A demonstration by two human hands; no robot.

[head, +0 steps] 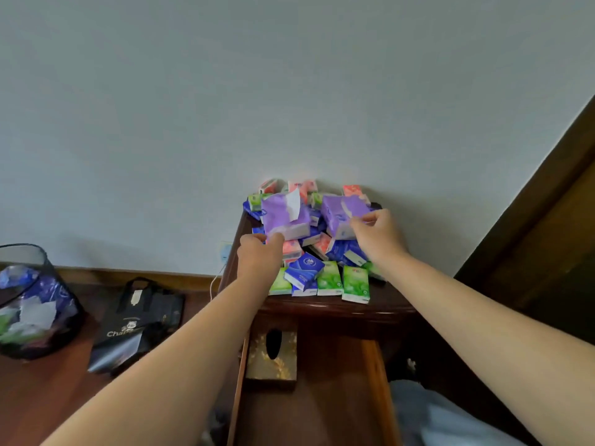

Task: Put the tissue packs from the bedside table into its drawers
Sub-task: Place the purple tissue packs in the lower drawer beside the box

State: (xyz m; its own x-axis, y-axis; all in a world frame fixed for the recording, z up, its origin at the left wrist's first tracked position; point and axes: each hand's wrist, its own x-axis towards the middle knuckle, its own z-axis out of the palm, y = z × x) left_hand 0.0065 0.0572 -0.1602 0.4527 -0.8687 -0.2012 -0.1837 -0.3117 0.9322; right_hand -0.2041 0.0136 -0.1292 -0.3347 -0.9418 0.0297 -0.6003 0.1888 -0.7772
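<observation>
Two purple packs (285,217), one per hand (259,252).

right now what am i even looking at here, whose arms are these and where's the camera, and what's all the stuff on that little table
This is one picture from a wide-angle camera worn on a person's head, looking forward and down, so the two bare arms are the wearer's own. There is no robot. The left hand grips a large purple tissue pack, and the right hand grips a second purple tissue pack. Both packs sit on a heap of small tissue packs in green, blue and pink, piled on a dark wooden bedside table. Below it a drawer stands open, with a gold tissue box inside.
</observation>
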